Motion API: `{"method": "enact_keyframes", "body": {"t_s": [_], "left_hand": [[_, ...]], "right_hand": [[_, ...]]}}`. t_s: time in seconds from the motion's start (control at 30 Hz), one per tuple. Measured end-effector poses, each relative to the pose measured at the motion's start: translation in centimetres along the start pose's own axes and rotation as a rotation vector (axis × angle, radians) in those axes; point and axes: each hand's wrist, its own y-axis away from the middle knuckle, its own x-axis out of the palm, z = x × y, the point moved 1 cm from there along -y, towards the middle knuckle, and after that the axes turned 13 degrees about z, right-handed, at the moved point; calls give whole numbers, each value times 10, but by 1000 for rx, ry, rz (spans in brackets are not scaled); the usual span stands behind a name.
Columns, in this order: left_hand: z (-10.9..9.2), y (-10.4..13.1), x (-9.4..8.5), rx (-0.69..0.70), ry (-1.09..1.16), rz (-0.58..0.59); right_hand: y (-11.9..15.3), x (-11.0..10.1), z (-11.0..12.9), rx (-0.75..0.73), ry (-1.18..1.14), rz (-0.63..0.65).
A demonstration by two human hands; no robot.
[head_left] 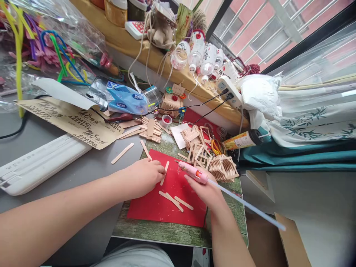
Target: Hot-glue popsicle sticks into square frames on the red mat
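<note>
My left hand [146, 177] is over the red sheet [144, 211], its curled fingers closed on a wooden craft stick [166, 167] that lies at a slant there. My right hand [204, 191] is wrapped round a pink hot glue gun [194, 172], whose nozzle points left towards that stick, a short gap away. A long translucent glue stick [247, 204] juts from the gun's back end. Nearer to me on the sheet lie three more sticks, one being a craft stick [184, 203] at the right. Another loose stick [145, 150] is just beyond my left hand.
Stacked stick frames [224, 168] and a stick pile [150, 129] stand behind the sheet. Scissors [217, 147], a small tub of red bits [166, 120] and a tissue pack [126, 98] are farther back. Sandpaper [104, 139] lies left. Black cords run to a power strip [229, 92].
</note>
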Motion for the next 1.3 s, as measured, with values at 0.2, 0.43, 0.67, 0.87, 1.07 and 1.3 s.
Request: {"method": "enact_keyframes", "body": {"t_s": [0.2,0.43,0.67,0.87,1.07,1.3], "left_hand": [[9,-3,0,18,-15,7],[7,-5,-5,8,-94,7],[6,-4,-5,5,-79,22],[4,-3,-7,-4,-53,24],[2,-2,-6,-32,-20,24],[1,-1,-10,-45,-13,68]], "right_hand": [[30,30,-42,81,-265,-135],[36,30,-33,-59,-162,147],[19,30,-23,-97,84,224],[18,30,-19,-59,149,223],[15,30,-15,-29,189,240],[14,28,-14,0,188,268]]}}
